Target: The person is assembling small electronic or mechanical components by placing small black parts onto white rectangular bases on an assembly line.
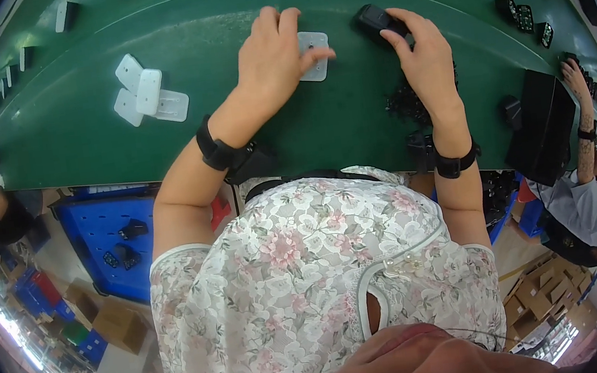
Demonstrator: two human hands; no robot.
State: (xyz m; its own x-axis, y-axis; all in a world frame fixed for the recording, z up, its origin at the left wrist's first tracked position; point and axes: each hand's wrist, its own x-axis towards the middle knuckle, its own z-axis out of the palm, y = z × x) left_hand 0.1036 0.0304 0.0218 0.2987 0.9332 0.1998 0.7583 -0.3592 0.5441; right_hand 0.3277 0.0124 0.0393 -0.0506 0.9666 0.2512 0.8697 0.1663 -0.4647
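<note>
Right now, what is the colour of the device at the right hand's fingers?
The device is black, seen best in the head view.

Factory workshop: long green table [198, 56], other people [584, 209] along it, blue bins [88, 248], cardboard boxes [119, 325] on floor.

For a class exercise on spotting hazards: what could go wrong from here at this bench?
1. The right hand holds the black case near one end, so it might slip.
2. Small black parts lie close by the right wrist, which could scatter them.
3. The overlapping white plates could slide apart if bumped.
</note>
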